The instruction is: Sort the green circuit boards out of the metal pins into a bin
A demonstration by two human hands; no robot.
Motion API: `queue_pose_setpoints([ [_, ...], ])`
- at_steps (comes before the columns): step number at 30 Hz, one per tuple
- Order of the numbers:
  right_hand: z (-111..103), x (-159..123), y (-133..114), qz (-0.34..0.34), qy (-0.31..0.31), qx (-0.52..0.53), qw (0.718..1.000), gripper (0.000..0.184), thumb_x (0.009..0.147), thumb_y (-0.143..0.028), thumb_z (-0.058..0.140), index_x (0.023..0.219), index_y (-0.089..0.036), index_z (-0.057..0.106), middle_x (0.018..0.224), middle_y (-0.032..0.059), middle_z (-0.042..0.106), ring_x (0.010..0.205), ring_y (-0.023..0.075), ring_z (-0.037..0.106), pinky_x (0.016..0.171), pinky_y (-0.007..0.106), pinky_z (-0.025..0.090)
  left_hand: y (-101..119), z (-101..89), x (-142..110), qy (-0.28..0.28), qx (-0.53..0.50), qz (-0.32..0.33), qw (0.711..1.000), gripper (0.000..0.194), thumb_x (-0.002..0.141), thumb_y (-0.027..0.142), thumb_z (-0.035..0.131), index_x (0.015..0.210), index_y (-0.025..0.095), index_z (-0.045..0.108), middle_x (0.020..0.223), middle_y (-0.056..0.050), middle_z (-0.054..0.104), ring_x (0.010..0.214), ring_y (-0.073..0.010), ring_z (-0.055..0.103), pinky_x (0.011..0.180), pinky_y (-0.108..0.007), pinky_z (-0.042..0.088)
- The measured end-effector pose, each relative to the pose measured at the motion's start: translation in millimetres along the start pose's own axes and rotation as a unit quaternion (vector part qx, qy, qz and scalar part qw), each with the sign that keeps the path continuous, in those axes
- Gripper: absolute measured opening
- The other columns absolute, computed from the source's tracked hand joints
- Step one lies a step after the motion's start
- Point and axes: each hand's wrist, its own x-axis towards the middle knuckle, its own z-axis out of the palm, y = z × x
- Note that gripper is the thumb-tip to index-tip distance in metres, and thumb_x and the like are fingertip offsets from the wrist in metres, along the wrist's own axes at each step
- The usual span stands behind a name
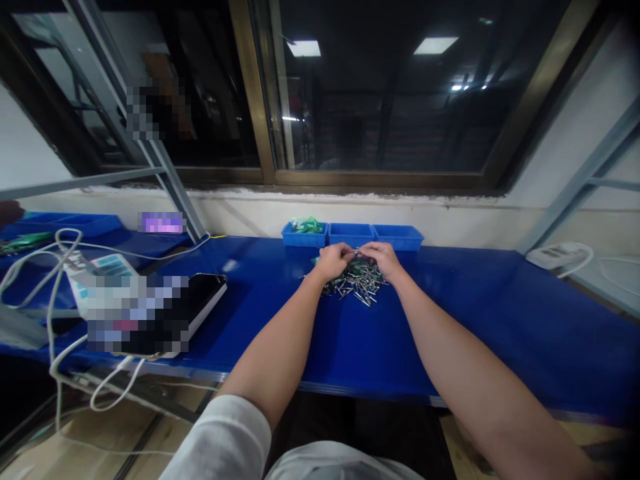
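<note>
Over a loose pile of slim silver metal pins point(361, 283), both my hands are close together. Some green pieces show among the pins. My left hand point(334, 262) is closed in a pinch at the pile's left side, and what its fingertips hold is too small to make out. My right hand point(380, 259) is closed at the far right of the pile, its fingertips on a small thin metal pin between the two hands. Just behind my hands stand three joined blue bins; the left bin point(292, 238) holds green pieces in clear plastic.
A blue tabletop point(480, 320) runs along the wall below a window. To the left, a phone point(207, 287) lies on a white box, beside a power strip and white cables point(53, 327). A white socket block point(553, 255) sits at the right. Another person's hand point(10, 211) shows at far left.
</note>
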Motion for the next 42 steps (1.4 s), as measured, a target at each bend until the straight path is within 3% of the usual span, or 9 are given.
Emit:
queue_pose_setpoints([
  [8,1.6,3.6,-4.3,0.017,0.022,-0.054,0.998,0.038,0.069,-0.051,0.056,0.057,-0.016,0.062,0.052,0.0022,0.059,0.056,0.0147,0.054,0.059,0.027,0.039,-6.1,-6.3,4.0,0.095,-0.074,-0.060,0.991,0.029,0.079,0.038,0.052,0.100,0.020,0.061,0.092,-0.002,0.068,0.090,-0.0159,0.060,0.085,-0.028,0.042],
  [11,1.9,8.4,-3.9,0.004,0.040,-0.027,0.999,0.038,0.070,-0.050,0.053,0.084,-0.018,0.068,0.082,0.0048,0.069,0.079,0.0190,0.059,0.062,0.026,0.039,-8.2,-7.0,5.4,0.108,-0.049,-0.086,0.989,0.022,0.080,0.033,0.050,0.093,0.021,0.063,0.092,-0.001,0.068,0.091,-0.0169,0.060,0.084,-0.029,0.042],
  [14,0.5,12.5,1.7,0.017,0.038,0.000,0.999,0.051,0.073,-0.050,0.049,0.117,-0.026,0.056,0.116,0.0027,0.061,0.100,0.0212,0.055,0.064,0.026,0.040,-9.5,-6.6,6.0,0.104,-0.033,-0.101,0.989,0.021,0.080,0.031,0.049,0.093,0.022,0.064,0.092,-0.001,0.068,0.092,-0.0177,0.059,0.084,-0.030,0.042],
  [17,-1.8,13.7,8.5,0.045,0.045,-0.002,0.998,0.058,0.073,-0.054,0.046,0.125,-0.028,0.049,0.122,0.0022,0.058,0.108,0.0227,0.053,0.064,0.026,0.041,-11.0,-5.8,6.8,0.098,-0.030,-0.105,0.989,0.022,0.079,0.030,0.050,0.094,0.021,0.064,0.093,-0.002,0.068,0.092,-0.0176,0.060,0.083,-0.030,0.042],
  [24,-0.5,7.2,2.3,0.050,0.047,-0.025,0.997,0.052,0.075,-0.054,0.049,0.113,-0.021,0.059,0.107,0.0061,0.066,0.105,0.0235,0.055,0.074,0.031,0.043,-12.8,-4.0,6.4,0.057,0.004,-0.093,0.994,0.023,0.075,0.028,0.054,0.094,0.022,0.065,0.092,-0.002,0.069,0.091,-0.0183,0.060,0.081,-0.029,0.043],
  [27,2.4,5.1,-0.5,0.024,0.055,-0.129,0.990,0.039,0.072,-0.047,0.056,0.096,-0.018,0.067,0.094,0.0069,0.069,0.092,0.0216,0.060,0.078,0.032,0.043,-11.0,-4.1,4.4,0.022,0.040,-0.080,0.996,0.022,0.072,0.028,0.057,0.092,0.023,0.067,0.090,-0.002,0.070,0.091,-0.0202,0.061,0.081,-0.030,0.043],
  [32,4.5,1.7,-0.9,0.000,0.014,-0.337,0.941,0.011,0.064,-0.029,0.062,0.067,-0.021,0.069,0.069,0.0032,0.068,0.072,0.0190,0.060,0.072,0.030,0.043,-5.1,-3.9,0.7,-0.015,0.097,-0.040,0.994,0.022,0.067,0.024,0.058,0.086,0.026,0.070,0.087,0.000,0.070,0.090,-0.0220,0.061,0.084,-0.032,0.040],
  [36,6.4,-0.7,-1.4,-0.003,-0.049,-0.382,0.923,0.011,0.058,-0.028,0.066,0.068,-0.023,0.069,0.071,0.0012,0.068,0.074,0.0193,0.059,0.069,0.028,0.042,-2.5,-4.6,-2.2,-0.049,0.127,-0.023,0.990,0.021,0.066,0.027,0.060,0.084,0.028,0.070,0.087,0.000,0.070,0.092,-0.0240,0.059,0.086,-0.036,0.037],
  [42,9.1,-1.4,0.2,0.009,-0.046,-0.386,0.921,0.014,0.062,-0.031,0.062,0.071,-0.022,0.069,0.074,0.0030,0.067,0.075,0.0194,0.058,0.069,0.028,0.041,-4.0,-5.6,-3.1,-0.081,0.140,0.009,0.987,0.017,0.068,0.027,0.059,0.082,0.028,0.069,0.088,0.000,0.069,0.091,-0.0229,0.059,0.086,-0.037,0.035],
])
